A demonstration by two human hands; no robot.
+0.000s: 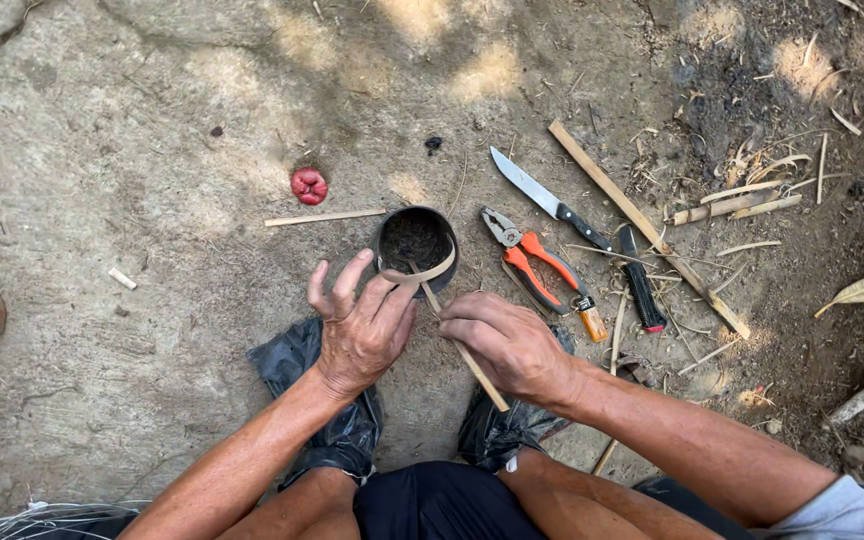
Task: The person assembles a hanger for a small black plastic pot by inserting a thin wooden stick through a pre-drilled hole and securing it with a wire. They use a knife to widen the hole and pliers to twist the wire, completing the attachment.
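While the left hand (pixel 360 335) curls its fingers round the small dark round cup (pixel 416 243) on the dirt ground (pixel 152 180), the right hand (pixel 507 343) pinches a thin pale bamboo strip (pixel 462 350) — its end bends over the cup's rim — beside orange-handled pliers (pixel 535 268).

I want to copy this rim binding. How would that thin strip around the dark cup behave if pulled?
The strip curves along the cup's rim without snapping, so it is probably springy, not stiff. It looks thin and light, likely to uncurl if the left hand lets go. The right hand grips its straight end; it may split lengthwise.
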